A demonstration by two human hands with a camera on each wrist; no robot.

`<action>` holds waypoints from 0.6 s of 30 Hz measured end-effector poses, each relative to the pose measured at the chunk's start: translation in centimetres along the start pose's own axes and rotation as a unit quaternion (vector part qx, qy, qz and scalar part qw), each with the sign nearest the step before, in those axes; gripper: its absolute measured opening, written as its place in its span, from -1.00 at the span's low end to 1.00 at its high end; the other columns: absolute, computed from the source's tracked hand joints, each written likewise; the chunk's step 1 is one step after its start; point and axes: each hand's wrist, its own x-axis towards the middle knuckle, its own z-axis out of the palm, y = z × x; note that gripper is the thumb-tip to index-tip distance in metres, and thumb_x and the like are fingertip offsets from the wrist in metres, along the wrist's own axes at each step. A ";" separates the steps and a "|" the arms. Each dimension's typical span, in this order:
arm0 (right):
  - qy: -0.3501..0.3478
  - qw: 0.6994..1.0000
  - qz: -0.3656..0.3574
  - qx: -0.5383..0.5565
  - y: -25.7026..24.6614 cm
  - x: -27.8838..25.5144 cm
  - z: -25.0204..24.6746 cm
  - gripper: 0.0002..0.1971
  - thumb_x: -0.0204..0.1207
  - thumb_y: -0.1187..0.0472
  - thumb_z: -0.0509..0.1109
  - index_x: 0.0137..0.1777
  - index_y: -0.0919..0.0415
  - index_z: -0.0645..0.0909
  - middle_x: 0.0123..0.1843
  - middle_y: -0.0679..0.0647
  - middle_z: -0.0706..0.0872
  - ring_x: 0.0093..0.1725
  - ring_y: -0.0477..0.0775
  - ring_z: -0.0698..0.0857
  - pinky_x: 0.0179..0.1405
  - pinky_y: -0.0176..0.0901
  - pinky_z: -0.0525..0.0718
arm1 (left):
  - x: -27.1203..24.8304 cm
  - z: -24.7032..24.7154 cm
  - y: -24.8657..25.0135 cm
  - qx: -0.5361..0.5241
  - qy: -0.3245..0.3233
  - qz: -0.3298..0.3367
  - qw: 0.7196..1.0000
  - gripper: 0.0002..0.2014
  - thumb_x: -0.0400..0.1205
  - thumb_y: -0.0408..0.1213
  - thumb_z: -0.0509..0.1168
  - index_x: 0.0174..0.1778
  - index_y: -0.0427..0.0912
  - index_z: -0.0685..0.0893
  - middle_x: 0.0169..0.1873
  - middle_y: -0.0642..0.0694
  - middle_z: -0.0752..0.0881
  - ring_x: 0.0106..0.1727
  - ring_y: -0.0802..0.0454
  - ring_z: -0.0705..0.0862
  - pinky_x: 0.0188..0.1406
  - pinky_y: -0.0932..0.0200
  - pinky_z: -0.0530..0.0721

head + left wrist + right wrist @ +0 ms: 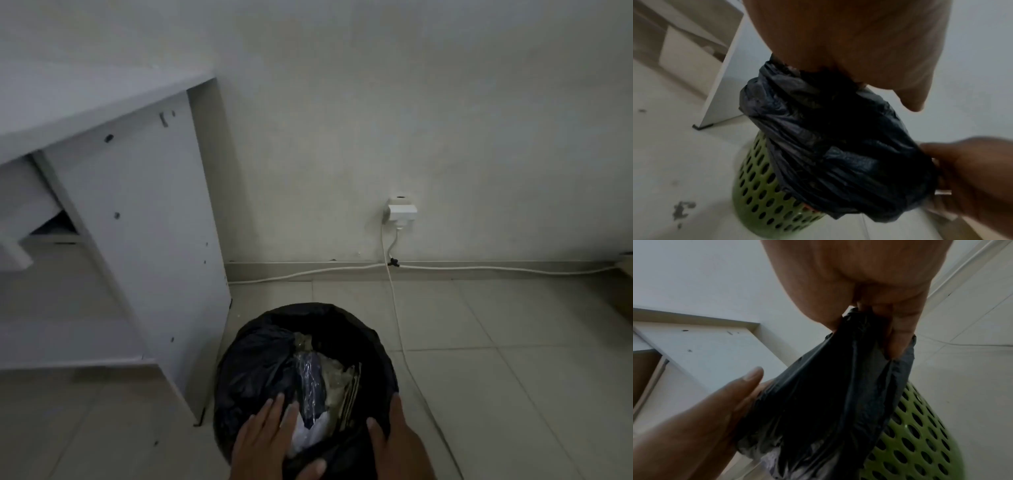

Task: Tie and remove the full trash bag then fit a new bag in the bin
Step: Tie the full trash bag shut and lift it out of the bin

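Note:
A black trash bag (260, 359) lines a green perforated bin (760, 186) on the tiled floor, its rim folded over the bin's edge. Plastic wrap and paper waste (325, 380) fill it. My left hand (270, 435) lies on the near left rim with straight fingers reaching inward and the thumb spread on the bag. My right hand (394, 435) grips the near right rim. In the right wrist view its fingers (898, 331) pinch a gathered fold of the bag (828, 394) above the bin (920, 443). The bin's wall is hidden in the head view.
A white desk side panel (137, 222) stands just left of the bin. On the wall behind sits a socket (402, 210), and its white cable (397, 308) runs down across the floor to the right of the bin. Dark stains (681, 209) mark the tiles.

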 end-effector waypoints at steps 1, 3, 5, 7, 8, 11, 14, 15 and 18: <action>0.008 1.000 -0.006 -0.017 -0.1 -0.3 0.1 -0.22 0.72 -0.17 0.10 0.73 0.09 -0.25 -0.12 -0.06 0.60 -0.37 -0.16 0.54 -0.20 -0.31 0.62 | -0.1 -0.1 -0.1 -0.005 0.004 -0.002 1.000 -0.18 0.51 0.60 -0.08 0.43 0.08 0.54 0.34 0.00 0.77 0.47 0.17 0.45 0.20 0.15 0.39; 0.035 0.999 0.003 -0.027 -0.3 -0.6 -0.2 -0.24 0.70 -0.21 0.08 0.74 0.07 -0.18 0.15 -0.03 0.71 -0.17 -0.07 0.67 0.01 -0.28 0.63 | -0.6 -0.9 0.1 -0.029 -0.008 -0.013 0.999 -0.13 0.51 0.60 -0.06 0.47 -0.01 0.55 0.38 0.04 0.73 0.39 0.21 0.49 0.24 0.21 0.39; 0.036 0.998 0.023 -0.038 -1.3 -1.2 -0.7 -0.21 0.65 -0.30 0.05 0.74 0.05 -0.12 0.42 0.00 0.65 0.21 0.03 0.72 0.25 -0.22 0.58 | -0.9 -1.3 -0.1 -0.045 -0.033 -0.019 0.998 -0.14 0.54 0.57 -0.04 0.48 -0.04 0.54 0.35 0.12 0.72 0.34 0.23 0.54 0.29 0.29 0.37; 0.026 0.998 0.033 -0.044 -1.9 -1.5 -1.0 -0.16 0.56 -0.39 -0.01 0.73 0.04 -0.04 0.50 0.01 0.59 0.35 0.07 0.66 0.33 -0.15 0.54 | -0.6 -2.0 -0.5 -0.020 -0.025 -0.022 0.999 -0.17 0.58 0.55 -0.09 0.45 -0.02 0.59 0.29 0.25 0.69 0.27 0.27 0.60 0.24 0.27 0.43; 0.016 0.998 0.030 -0.050 -1.7 -1.6 -0.7 -0.20 0.59 -0.37 -0.01 0.72 0.05 0.01 0.49 0.02 0.60 0.35 0.09 0.66 0.32 -0.12 0.56 | -0.4 -2.1 -1.0 -0.009 -0.033 -0.010 0.999 -0.15 0.58 0.55 -0.08 0.46 -0.03 0.62 0.29 0.26 0.69 0.28 0.28 0.59 0.25 0.22 0.44; 0.058 0.998 -0.021 -0.007 -0.8 -2.1 -1.0 -0.42 0.60 -0.31 0.14 0.47 0.05 0.37 0.17 0.02 0.76 0.10 0.08 0.74 0.01 -0.10 0.67 | 0.0 -2.0 -1.0 -0.049 0.016 -0.008 0.999 -0.16 0.54 0.58 -0.05 0.48 0.05 0.62 0.22 0.33 0.67 0.23 0.30 0.61 0.26 0.15 0.48; 0.101 0.992 -0.009 0.078 0.5 -1.7 -1.0 -0.47 0.54 -0.37 0.07 -0.15 0.12 0.52 -0.28 0.01 0.69 -0.26 -0.02 0.67 -0.31 -0.14 0.58 | 0.7 -3.0 -0.1 -0.130 0.094 -0.042 0.986 -0.50 0.57 0.44 0.11 0.19 0.21 0.64 0.01 0.28 0.70 0.07 0.16 0.71 0.05 0.16 0.60; 0.131 0.986 -0.017 0.099 0.7 -1.6 -1.3 -0.35 0.53 -0.40 -0.02 -0.27 0.20 0.54 -0.35 0.08 0.66 -0.32 -0.01 0.63 -0.36 -0.14 0.55 | 1.0 -3.5 0.1 -0.130 0.120 -0.047 0.983 -0.59 0.58 0.33 0.16 0.12 0.15 0.63 -0.01 0.17 0.69 0.06 0.05 0.71 0.03 0.12 0.62; 0.163 0.971 -0.004 0.177 2.1 -0.5 -1.1 -0.22 0.69 -0.27 -0.02 -0.26 0.45 0.67 -0.28 0.31 0.72 -0.31 0.13 0.66 -0.23 0.03 0.61 | 2.6 -3.5 -0.3 -0.011 0.150 -0.037 0.988 -0.51 0.59 0.17 0.17 0.19 -0.15 0.68 0.22 -0.19 0.62 0.30 -0.29 0.60 0.29 -0.18 0.58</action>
